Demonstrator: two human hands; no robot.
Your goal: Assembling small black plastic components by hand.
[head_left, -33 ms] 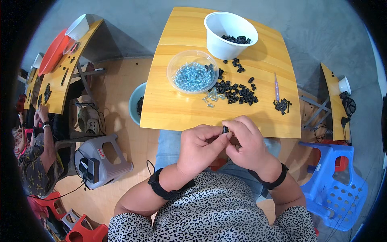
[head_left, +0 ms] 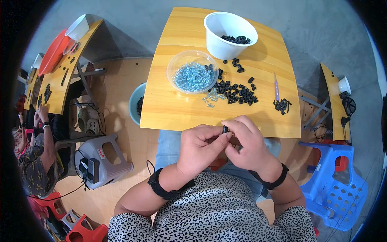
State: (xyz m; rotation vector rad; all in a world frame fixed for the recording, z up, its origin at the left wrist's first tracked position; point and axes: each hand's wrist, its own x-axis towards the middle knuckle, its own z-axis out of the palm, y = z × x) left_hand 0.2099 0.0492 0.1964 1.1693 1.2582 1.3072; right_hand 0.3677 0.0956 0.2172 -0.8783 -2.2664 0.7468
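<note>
Close to the table's near edge, my left hand (head_left: 203, 145) pinches a small black cylindrical plastic part (head_left: 225, 129) between thumb and finger. My right hand (head_left: 249, 144) meets it there, its fingertips closed on the same part. Fingers hide most of it. On the table beyond lies a loose pile of small black plastic parts (head_left: 242, 94), with a few small clear-blue springs (head_left: 213, 95) beside it. A round clear tub (head_left: 172, 80) full of such springs stands to the left. Black bits (head_left: 282, 106) lie in a small heap at the right, below a purple-handled pointed tool (head_left: 277, 89).
A white bucket (head_left: 219, 46) holding black parts stands at the table's (head_left: 169, 115) far side. Below its left edge is a teal basin (head_left: 135, 105). A grey stool (head_left: 100, 161) and a blue stool (head_left: 338, 185) flank me. Another person's hand (head_left: 40, 115) works at the left table.
</note>
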